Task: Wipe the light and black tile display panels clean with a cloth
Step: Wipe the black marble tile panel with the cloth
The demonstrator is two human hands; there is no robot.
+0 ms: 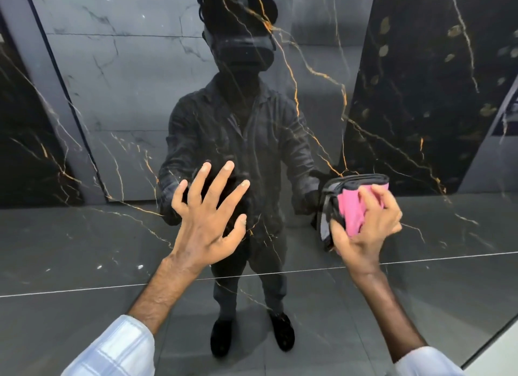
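A glossy black tile panel (322, 109) with gold veins fills the view and mirrors a person standing in front of it. My left hand (208, 216) lies against the panel with its fingers spread and straight. To the right, my right hand (367, 230) grips a folded pink cloth (351, 210) with a grey and black edge, held against the panel surface. The cloth's reflection shows just beside it.
A thin light line (112, 289) crosses the reflection in the lower panel. The panel's right edge (493, 345) runs diagonally at the lower right, with a pale surface beyond it. Reflections of grey marble tiles show in the upper left.
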